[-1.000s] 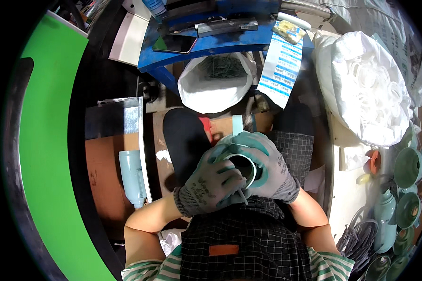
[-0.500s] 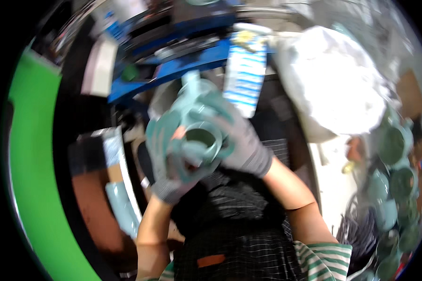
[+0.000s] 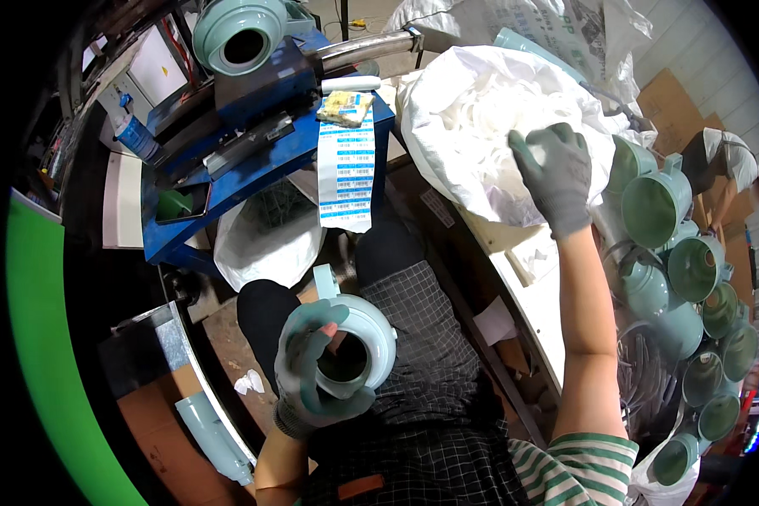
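Note:
My left hand (image 3: 312,367), in a grey glove with green-coated fingers, is closed around a pale green jug body (image 3: 375,325) above my lap. The jug has a side handle and a round, dark opening turned up toward me. Its far side and base are hidden. My right hand (image 3: 555,173), gloved alike, is stretched out to the right over a large white bag (image 3: 434,126). Inside the bag lies a heap of white, ring-like pieces (image 3: 502,101). The right thumb stands apart from the fingers, the fingertips are partly bent, and nothing shows between them.
Several pale green jug bodies (image 3: 656,207) are stacked at the right. Ahead stands a blue bench (image 3: 228,198) bearing another green jug body (image 3: 238,38) and a hanging sheet of blue-and-white labels (image 3: 346,173). A cardboard box (image 3: 156,422) stands at the left, a white sack (image 3: 270,240) under the bench.
Both hands were on the jug earlier. My right hand has let go and moved right to the white bag; my left keeps the jug, now lower. The view has shifted too.

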The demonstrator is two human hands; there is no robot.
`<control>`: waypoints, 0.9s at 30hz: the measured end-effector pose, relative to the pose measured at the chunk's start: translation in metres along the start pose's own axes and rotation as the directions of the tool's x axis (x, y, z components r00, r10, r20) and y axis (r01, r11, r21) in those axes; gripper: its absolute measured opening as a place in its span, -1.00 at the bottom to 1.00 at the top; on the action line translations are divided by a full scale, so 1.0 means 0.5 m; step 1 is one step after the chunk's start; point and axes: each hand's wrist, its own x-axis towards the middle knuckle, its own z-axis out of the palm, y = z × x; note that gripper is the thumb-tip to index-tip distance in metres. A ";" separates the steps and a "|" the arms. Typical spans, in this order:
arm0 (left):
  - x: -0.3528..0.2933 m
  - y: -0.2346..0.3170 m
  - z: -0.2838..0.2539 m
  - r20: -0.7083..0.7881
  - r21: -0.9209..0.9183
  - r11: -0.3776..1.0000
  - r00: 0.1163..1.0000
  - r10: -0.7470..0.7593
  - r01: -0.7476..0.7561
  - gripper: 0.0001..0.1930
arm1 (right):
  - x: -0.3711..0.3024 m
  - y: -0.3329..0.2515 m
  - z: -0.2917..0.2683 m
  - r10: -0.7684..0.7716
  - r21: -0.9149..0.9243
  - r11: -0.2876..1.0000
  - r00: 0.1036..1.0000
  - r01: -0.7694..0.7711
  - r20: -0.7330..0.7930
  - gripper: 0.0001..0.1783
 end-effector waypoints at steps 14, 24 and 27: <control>-0.010 -0.007 0.010 -0.225 0.278 0.944 0.944 0.243 -0.177 -0.21 | -0.104 -0.215 -0.117 -0.239 0.839 0.491 0.890 -0.234 0.389 -0.77; -0.053 0.021 -0.077 0.026 0.513 0.847 0.988 0.150 -0.143 -0.56 | -0.239 -0.374 -0.098 -0.889 0.713 0.147 0.407 0.686 -0.208 -0.60; -0.051 0.017 -0.094 0.006 0.492 0.863 0.992 0.124 -0.111 -0.63 | -0.246 -0.389 -0.096 -0.922 0.721 0.174 0.368 0.670 -0.120 -0.56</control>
